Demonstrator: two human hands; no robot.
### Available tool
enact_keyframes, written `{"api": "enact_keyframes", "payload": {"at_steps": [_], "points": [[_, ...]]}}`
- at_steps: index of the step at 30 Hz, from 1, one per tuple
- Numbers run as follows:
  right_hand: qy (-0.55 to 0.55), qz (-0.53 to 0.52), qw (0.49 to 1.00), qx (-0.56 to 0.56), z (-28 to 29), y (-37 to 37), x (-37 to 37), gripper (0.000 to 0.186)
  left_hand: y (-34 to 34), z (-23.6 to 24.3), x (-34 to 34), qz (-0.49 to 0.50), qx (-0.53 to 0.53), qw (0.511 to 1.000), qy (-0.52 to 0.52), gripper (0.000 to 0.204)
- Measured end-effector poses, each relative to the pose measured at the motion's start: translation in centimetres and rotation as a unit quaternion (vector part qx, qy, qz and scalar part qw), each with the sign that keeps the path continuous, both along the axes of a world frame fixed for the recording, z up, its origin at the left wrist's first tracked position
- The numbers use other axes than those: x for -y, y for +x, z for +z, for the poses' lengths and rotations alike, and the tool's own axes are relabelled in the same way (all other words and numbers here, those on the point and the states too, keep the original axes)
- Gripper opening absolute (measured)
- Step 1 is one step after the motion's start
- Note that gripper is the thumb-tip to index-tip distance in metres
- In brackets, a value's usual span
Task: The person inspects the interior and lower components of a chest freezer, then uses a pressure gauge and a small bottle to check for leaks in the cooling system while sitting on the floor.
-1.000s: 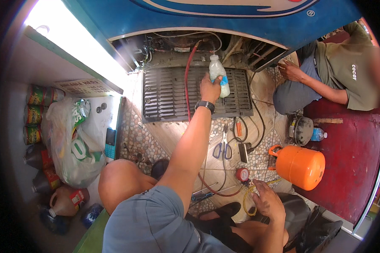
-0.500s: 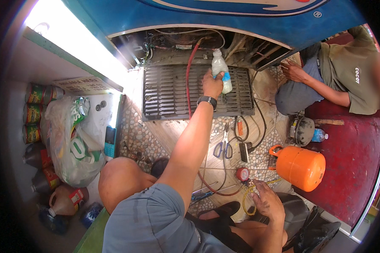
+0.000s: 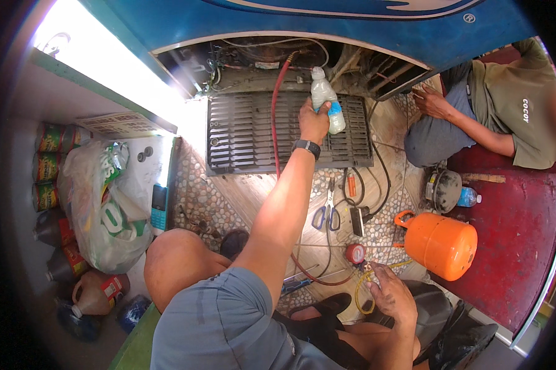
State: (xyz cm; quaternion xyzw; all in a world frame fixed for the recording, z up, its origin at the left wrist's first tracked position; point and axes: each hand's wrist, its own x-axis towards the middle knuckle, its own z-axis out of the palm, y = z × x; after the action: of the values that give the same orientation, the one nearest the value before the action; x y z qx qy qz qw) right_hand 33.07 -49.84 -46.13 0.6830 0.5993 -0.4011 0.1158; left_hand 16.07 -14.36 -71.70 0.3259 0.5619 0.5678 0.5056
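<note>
My left hand [image 3: 315, 123] grips a plastic bottle [image 3: 324, 89] with white contents and a blue label, held above a slatted black grille [image 3: 235, 135] on the floor. Behind it, a red hose [image 3: 275, 111] runs from the open lower compartment [image 3: 253, 61] of a blue appliance [image 3: 290, 18]. My right hand [image 3: 389, 293] is low on the right, its curled fingers at the valve fitting of a red pressure gauge [image 3: 355, 253] with a yellow hose [image 3: 359, 299]. Blue-handled scissors [image 3: 328, 213] and a black plug [image 3: 357, 221] lie between my hands.
An orange gas cylinder [image 3: 438, 245] lies by a red board [image 3: 506, 259] and a blackened pot [image 3: 443, 190]. A co-worker [image 3: 500, 111] sits at right. At left, a ledge holds a plastic bag [image 3: 99, 222], cans [image 3: 46, 166], a phone [image 3: 159, 206] and jugs [image 3: 99, 293].
My left hand and the bottle have shifted slightly up and to the right, toward the appliance's opening. My right hand has stayed in place.
</note>
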Motion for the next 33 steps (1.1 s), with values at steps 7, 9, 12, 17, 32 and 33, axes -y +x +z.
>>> {"api": "enact_keyframes", "payload": {"at_steps": [7,9,12,17,32,33], "points": [[0.003,0.001,1.0,0.01,0.2,-0.1,0.1,0.053,-0.5,2.5,1.6,-0.029,0.075,0.996,0.025,0.025],[0.0,-0.006,1.0,0.004,0.3,-0.1,0.0,0.053,-1.1,3.6,2.2,-0.023,0.043,0.998,0.024,0.026],[0.028,0.011,1.0,0.003,0.6,0.4,0.6,0.051,-0.6,4.0,2.7,-0.002,-0.024,0.999,0.033,0.029],[0.02,0.012,1.0,0.016,0.6,-0.2,0.2,0.052,-4.1,5.4,2.9,0.031,-0.252,0.967,0.033,0.034],[0.02,0.013,1.0,0.005,0.1,-0.6,0.1,0.052,-6.1,6.3,2.5,0.007,-0.238,0.969,0.059,0.034],[0.015,0.007,1.0,0.001,-0.1,-0.7,0.0,0.052,-5.1,5.2,2.6,0.012,-0.21,0.974,0.084,0.033]]}}
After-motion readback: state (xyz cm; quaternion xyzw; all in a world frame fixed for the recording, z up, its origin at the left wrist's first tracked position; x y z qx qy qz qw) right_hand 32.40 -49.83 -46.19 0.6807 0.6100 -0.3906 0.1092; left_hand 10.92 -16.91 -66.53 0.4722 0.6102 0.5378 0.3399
